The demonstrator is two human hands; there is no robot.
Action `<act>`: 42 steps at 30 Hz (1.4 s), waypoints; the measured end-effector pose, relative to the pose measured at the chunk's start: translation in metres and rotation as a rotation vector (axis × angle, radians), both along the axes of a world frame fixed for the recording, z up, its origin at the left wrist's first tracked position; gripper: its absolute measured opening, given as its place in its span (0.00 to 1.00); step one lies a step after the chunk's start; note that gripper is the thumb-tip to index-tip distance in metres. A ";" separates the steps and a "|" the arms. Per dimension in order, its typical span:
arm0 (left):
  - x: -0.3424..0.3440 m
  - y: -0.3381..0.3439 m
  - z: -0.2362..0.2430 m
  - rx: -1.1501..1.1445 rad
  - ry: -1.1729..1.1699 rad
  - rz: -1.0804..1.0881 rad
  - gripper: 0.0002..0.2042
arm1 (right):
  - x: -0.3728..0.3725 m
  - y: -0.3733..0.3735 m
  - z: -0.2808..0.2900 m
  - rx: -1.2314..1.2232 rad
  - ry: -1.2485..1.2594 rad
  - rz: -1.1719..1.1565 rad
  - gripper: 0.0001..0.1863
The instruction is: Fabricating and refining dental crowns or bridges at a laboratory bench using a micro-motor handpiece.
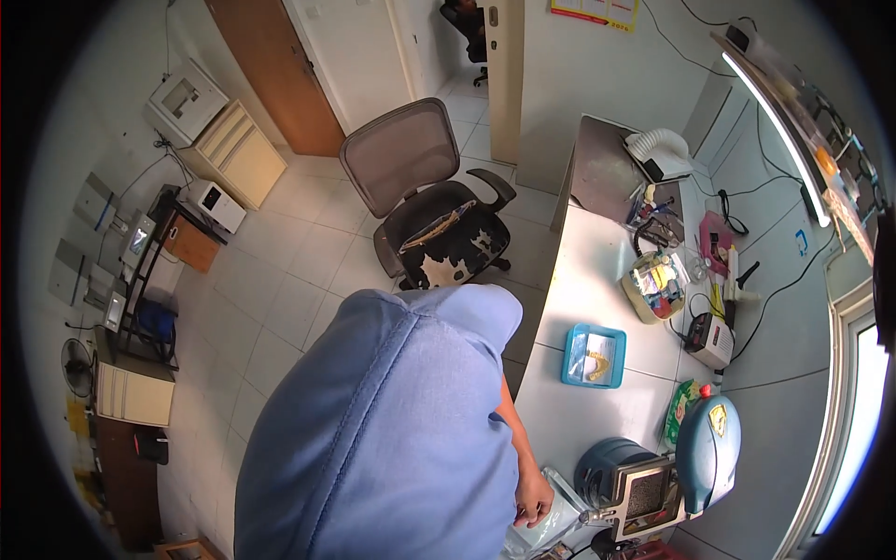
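Blue shirt fabric [401, 411] over my shoulder fills the lower middle of the head view. From its short sleeve my left hand [534, 499] reaches down to the near end of the bench. Its fingers are curled and point downward; whatever they hold, if anything, is hidden. Just beside and beneath the hand lies a clear plastic bag [555, 513]. To its right is a machine with a metal-framed window [646, 497], a blue round drum [611, 462] and a blue domed part [709, 453]. My right hand is out of view.
On the white bench [551, 411] are a blue tray [569, 359] holding a pale yellow arch-shaped piece [597, 364], a tub of small items [639, 303] and a white hose [658, 147]. A worn office chair [411, 159] stands behind. Cabinets line the left wall.
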State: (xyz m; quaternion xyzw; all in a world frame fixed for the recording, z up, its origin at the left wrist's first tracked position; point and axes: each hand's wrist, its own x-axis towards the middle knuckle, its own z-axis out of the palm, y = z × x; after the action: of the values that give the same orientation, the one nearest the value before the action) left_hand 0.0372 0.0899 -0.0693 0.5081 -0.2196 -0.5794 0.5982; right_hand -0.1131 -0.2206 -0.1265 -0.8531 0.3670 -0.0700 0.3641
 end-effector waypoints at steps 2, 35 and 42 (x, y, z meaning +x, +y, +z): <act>0.015 0.031 0.007 -0.108 -0.067 -0.130 0.12 | -0.013 0.025 0.004 0.018 0.065 0.032 0.24; 0.235 0.571 -0.122 0.697 -0.232 1.306 0.13 | 0.587 0.641 0.012 -0.203 -0.267 1.008 0.11; 0.333 0.662 -0.233 1.434 -0.776 0.417 0.34 | 0.632 0.680 -0.006 -0.199 -0.255 0.731 0.16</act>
State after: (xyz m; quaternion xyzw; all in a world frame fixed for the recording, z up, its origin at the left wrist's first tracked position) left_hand 0.3705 0.7522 -0.3024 0.9585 0.1099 -0.2403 0.1073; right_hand 0.5186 0.4590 -0.1329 -0.9431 -0.0176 -0.0762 0.3231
